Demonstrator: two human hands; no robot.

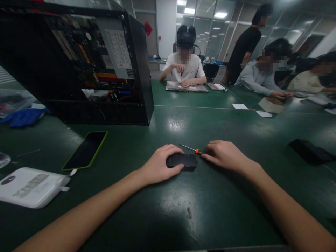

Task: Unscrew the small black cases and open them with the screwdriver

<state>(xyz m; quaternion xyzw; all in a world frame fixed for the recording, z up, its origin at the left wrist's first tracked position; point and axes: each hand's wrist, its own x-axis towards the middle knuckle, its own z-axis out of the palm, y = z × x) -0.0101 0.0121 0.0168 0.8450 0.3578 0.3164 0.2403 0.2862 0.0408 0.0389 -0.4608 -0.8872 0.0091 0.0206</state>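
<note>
A small black box-shaped device [186, 161] lies on the green table [168, 120]. My left hand [162, 162] grips its left end, with the thumb along the near side and the fingers along the far side. Just right of the device, my right hand [222, 154] rests on the table, fingers curled round the handle end of a screwdriver [196, 151]. The screwdriver has an orange and black handle, and its thin metal shaft points left, behind the device. The rest of its handle is hidden by my right hand.
An open black computer case [139, 73] stands at the back left. A phone [86, 150], a white device [34, 187] and blue gloves [25, 117] lie left. A black object [312, 151] sits right. Across the table, a person [185, 66] works on a flat panel [172, 86].
</note>
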